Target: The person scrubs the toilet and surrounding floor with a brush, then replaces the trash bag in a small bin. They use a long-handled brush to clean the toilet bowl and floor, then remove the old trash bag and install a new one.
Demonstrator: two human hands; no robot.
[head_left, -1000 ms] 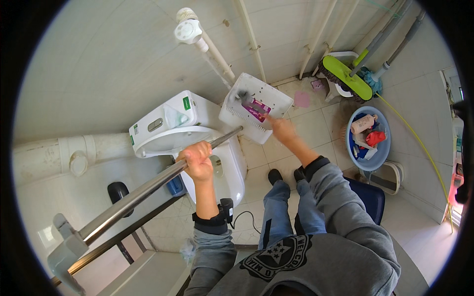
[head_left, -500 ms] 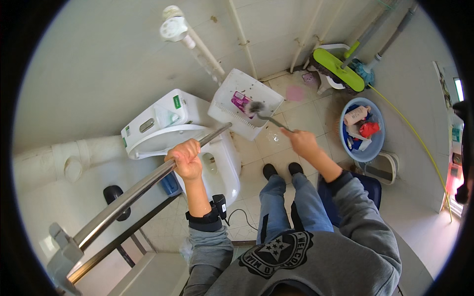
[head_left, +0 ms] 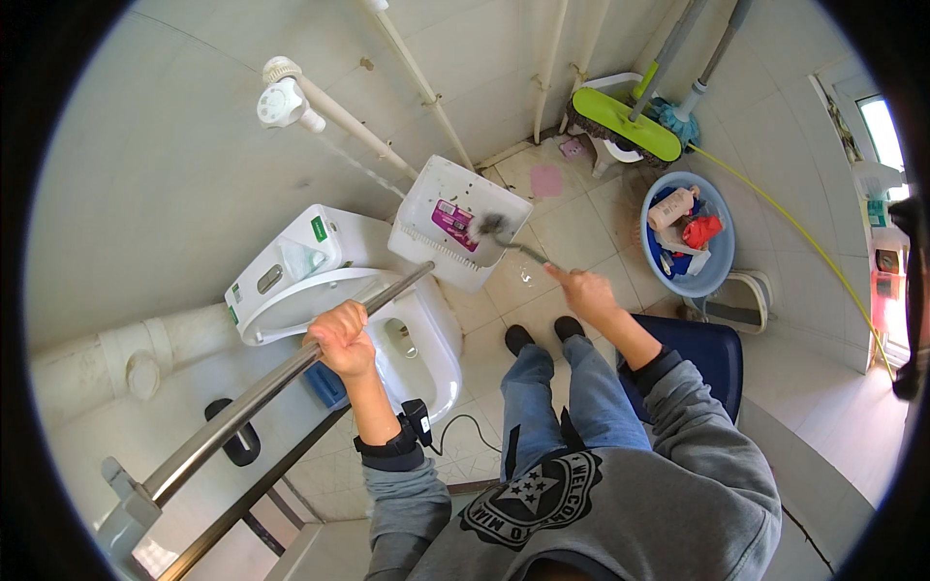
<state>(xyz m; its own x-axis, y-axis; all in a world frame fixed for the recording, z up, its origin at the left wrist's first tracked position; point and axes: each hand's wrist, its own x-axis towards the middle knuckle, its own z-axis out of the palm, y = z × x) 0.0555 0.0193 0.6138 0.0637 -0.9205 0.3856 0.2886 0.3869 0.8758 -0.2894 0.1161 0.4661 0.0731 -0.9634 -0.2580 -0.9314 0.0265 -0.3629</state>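
Observation:
My left hand [head_left: 342, 339] is wrapped round the steel pole of a long-handled dustpan [head_left: 392, 293]. The pole runs down to a white dustpan scoop [head_left: 453, 179], which has comb teeth, a purple label and dark specks of dirt inside. In my right hand [head_left: 588, 298] is the thin handle of a scrubbing brush [head_left: 525, 254]. Its grey bristle head rests in the scoop beside the label. A white tap [head_left: 283, 104] on the wall pipe sends a stream of water [head_left: 363, 167] toward the scoop's back edge.
Left of the scoop stands a white toilet [head_left: 441, 363] with its lid raised. On the right are a blue basin [head_left: 725, 261] of bottles and cloths, a navy stool [head_left: 693, 358], a green broom head [head_left: 628, 124], a blue mop [head_left: 676, 121] and a yellow hose [head_left: 804, 232].
The view has shifted slightly. The brush head has moved a little within the scoop, and the water stream shows more plainly. Both hands keep their grips.

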